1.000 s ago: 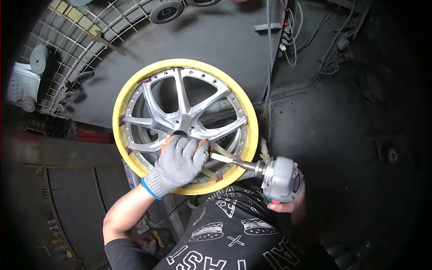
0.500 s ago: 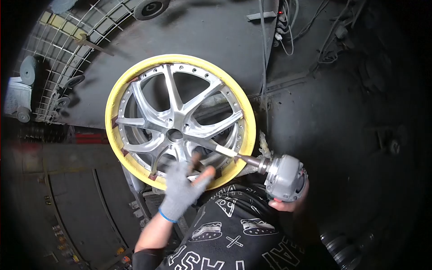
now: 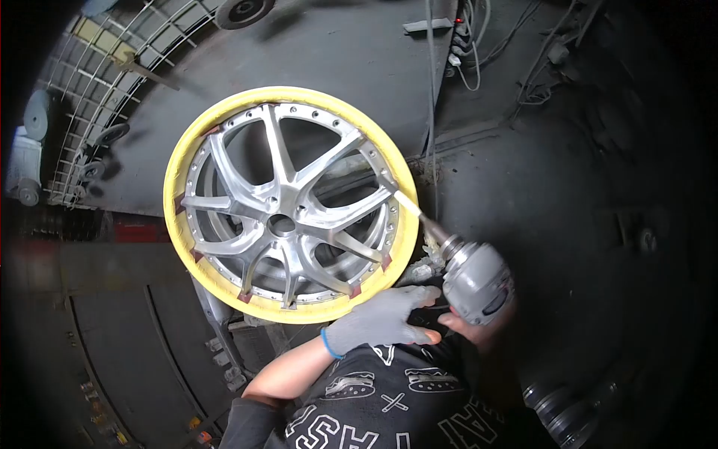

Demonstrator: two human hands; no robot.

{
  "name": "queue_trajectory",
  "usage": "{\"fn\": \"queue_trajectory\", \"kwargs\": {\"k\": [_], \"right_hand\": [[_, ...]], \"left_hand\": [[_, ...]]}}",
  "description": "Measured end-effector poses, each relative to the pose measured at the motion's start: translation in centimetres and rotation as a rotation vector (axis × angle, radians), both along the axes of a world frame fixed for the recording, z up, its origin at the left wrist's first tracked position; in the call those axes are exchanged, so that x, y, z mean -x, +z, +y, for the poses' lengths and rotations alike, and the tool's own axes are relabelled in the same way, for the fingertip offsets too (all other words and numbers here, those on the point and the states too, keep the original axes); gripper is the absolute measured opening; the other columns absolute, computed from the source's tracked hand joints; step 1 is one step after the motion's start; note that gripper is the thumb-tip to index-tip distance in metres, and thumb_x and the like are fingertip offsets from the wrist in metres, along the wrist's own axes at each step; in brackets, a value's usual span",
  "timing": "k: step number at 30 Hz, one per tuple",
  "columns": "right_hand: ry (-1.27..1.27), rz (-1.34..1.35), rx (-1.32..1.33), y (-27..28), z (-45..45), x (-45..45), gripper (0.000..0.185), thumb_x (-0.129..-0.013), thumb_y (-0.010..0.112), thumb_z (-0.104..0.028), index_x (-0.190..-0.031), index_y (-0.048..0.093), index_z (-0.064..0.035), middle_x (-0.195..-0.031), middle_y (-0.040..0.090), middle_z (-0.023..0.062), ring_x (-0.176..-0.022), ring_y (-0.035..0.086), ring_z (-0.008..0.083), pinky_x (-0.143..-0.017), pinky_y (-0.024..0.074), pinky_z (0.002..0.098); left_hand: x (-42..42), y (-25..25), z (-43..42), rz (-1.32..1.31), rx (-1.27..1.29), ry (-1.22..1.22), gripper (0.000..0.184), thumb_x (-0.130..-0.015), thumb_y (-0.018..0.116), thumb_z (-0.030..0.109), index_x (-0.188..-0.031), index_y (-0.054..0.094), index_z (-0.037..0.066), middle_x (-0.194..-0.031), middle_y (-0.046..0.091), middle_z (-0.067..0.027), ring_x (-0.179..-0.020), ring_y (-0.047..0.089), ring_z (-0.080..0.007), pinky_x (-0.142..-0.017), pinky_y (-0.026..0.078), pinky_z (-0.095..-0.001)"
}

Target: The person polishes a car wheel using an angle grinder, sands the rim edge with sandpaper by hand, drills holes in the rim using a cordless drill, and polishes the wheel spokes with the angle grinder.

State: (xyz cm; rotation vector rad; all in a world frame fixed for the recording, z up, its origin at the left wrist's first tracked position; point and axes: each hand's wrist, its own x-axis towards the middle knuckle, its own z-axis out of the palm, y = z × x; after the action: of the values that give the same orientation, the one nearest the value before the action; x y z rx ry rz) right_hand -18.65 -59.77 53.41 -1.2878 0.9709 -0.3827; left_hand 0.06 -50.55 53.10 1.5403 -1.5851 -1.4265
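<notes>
A silver alloy wheel [image 3: 288, 200] with split spokes faces up, its outer rim covered in yellow tape [image 3: 178, 168]. My right hand [image 3: 479, 329] wraps round the body of a grey power grinder [image 3: 476, 280], whose long shaft [image 3: 432, 228] points up and left. The grinder's tip is at the right side of the wheel, by a spoke end near the rim; I cannot tell if it touches. Close to the wheel's lower right edge, my left hand [image 3: 381, 318] is open in a grey glove with a blue cuff, fingers apart, between the wheel and the grinder.
Behind the wheel is a dark grey board [image 3: 321, 56]. A wire rack [image 3: 127, 82] holding several round abrasive wheels [image 3: 245, 11] stands at upper left. Cables and plugs [image 3: 465, 52] hang at upper right. Dark shiny round parts [image 3: 561, 411] lie at lower right.
My left hand has moved right, from over the wheel's lower spokes to beside the grinder. The grinder's tip has shifted up to the wheel's right side. The wheel appears slightly further left.
</notes>
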Motion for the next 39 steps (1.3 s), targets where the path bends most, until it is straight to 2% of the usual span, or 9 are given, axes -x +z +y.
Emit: {"fn": "queue_trajectory", "kwargs": {"k": [6, 8, 9, 10, 13, 17, 20, 30, 39], "right_hand": [[-0.279, 0.340, 0.413, 1.8, 5.9, -3.2, 0.082, -0.045, 0.093, -0.024, -0.116, 0.056, -0.0063, -0.109, 0.061, 0.0156, -0.106, 0.060, 0.0298, -0.088, 0.0481, 0.0388], [-0.145, 0.173, 0.645, 2.0, 5.1, -3.8, 0.068, -0.052, 0.086, -0.015, -0.114, 0.056, -0.0067, -0.103, 0.061, 0.0177, -0.097, 0.061, 0.0346, -0.085, 0.0486, 0.0416], [-0.090, 0.174, 0.741, 1.7, 5.1, -4.1, 0.064, -0.056, 0.083, -0.013, -0.114, 0.055, -0.0053, -0.104, 0.060, 0.0186, -0.094, 0.060, 0.0359, -0.084, 0.0485, 0.0427], [0.027, 0.127, 0.846, 1.4, 4.5, -4.0, 0.063, -0.063, 0.078, -0.015, -0.117, 0.050, 0.0013, -0.103, 0.058, 0.0169, -0.092, 0.059, 0.0340, -0.081, 0.0479, 0.0431], [0.268, 0.110, 0.831, 1.7, 3.8, -4.1, 0.072, -0.062, 0.078, -0.016, -0.122, 0.046, 0.0079, -0.109, 0.053, 0.0198, -0.102, 0.053, 0.0349, -0.089, 0.0437, 0.0441], [0.408, 0.085, 0.740, 3.0, 2.4, -4.7, 0.078, -0.060, 0.080, -0.017, -0.125, 0.045, 0.0054, -0.109, 0.051, 0.0195, -0.105, 0.051, 0.0349, -0.093, 0.0416, 0.0438], [0.499, 0.087, 0.499, 2.8, 2.2, -5.2, 0.086, -0.057, 0.084, -0.026, -0.129, 0.044, -0.0020, -0.116, 0.051, 0.0180, -0.105, 0.055, 0.0371, -0.091, 0.0445, 0.0422], [0.449, 0.185, 0.572, 1.2, 3.5, -7.5, 0.090, -0.064, 0.081, -0.028, -0.136, 0.035, 0.0006, -0.112, 0.054, 0.0213, -0.100, 0.057, 0.0372, -0.091, 0.0440, 0.0458], [0.364, 0.187, 0.688, 0.7, 4.5, -7.9, 0.077, -0.058, 0.081, -0.031, -0.122, 0.050, 0.0008, -0.098, 0.063, 0.0183, -0.087, 0.065, 0.0334, -0.079, 0.0507, 0.0416]], "left_hand": [[-0.4, 3.4, 4.1, 0.711, -0.225, 0.490, 0.066, -0.071, 0.070, -0.002, -0.131, 0.043, -0.005, -0.106, 0.062, -0.0093, -0.095, 0.056, -0.0128, -0.081, 0.046, -0.0245], [-0.5, 3.9, 4.7, 0.756, -0.185, 0.550, 0.068, -0.078, 0.077, 0.031, -0.128, 0.047, -0.005, -0.114, 0.061, -0.0115, -0.101, 0.060, -0.0180, -0.090, 0.047, -0.0299], [-0.9, 4.0, 5.0, 0.752, -0.196, 0.542, 0.068, -0.078, 0.077, 0.031, -0.128, 0.047, -0.005, -0.114, 0.061, -0.0115, -0.101, 0.060, -0.0180, -0.090, 0.047, -0.0299], [-1.3, 4.0, 5.4, 0.987, -0.330, 0.665, 0.053, -0.082, 0.069, 0.020, -0.124, 0.048, -0.005, -0.090, 0.057, -0.0100, -0.075, 0.053, -0.0145, -0.069, 0.041, -0.0277], [-2.0, 2.9, 6.5, 1.088, -0.413, 0.718, 0.036, -0.097, 0.045, 0.024, -0.118, 0.050, -0.004, -0.064, 0.053, -0.0103, -0.048, 0.043, -0.0150, -0.048, 0.034, -0.0286], [-2.3, 2.3, 7.2, 1.317, -0.674, 1.359, 0.050, -0.083, 0.068, 0.018, -0.125, 0.049, -0.003, -0.077, 0.060, -0.0109, -0.061, 0.056, -0.0171, -0.057, 0.045, -0.0308], [-3.7, 1.0, 8.2, 1.079, -0.388, 0.943, 0.087, -0.055, 0.084, 0.009, -0.132, 0.045, 0.000, -0.120, 0.060, -0.0095, -0.113, 0.057, -0.0222, -0.097, 0.045, -0.0336], [-5.1, 0.5, 8.6, 1.058, -0.465, 1.054, 0.074, -0.070, 0.078, 0.012, -0.134, 0.042, 0.002, -0.103, 0.059, -0.0043, -0.084, 0.055, -0.0098, -0.071, 0.044, -0.0232], [-7.0, -1.7, 9.4, 0.829, -0.469, 1.118, 0.050, -0.085, 0.055, 0.002, -0.133, 0.042, 0.002, -0.099, 0.057, -0.0067, -0.086, 0.057, -0.0127, -0.076, 0.047, -0.0241]]}}
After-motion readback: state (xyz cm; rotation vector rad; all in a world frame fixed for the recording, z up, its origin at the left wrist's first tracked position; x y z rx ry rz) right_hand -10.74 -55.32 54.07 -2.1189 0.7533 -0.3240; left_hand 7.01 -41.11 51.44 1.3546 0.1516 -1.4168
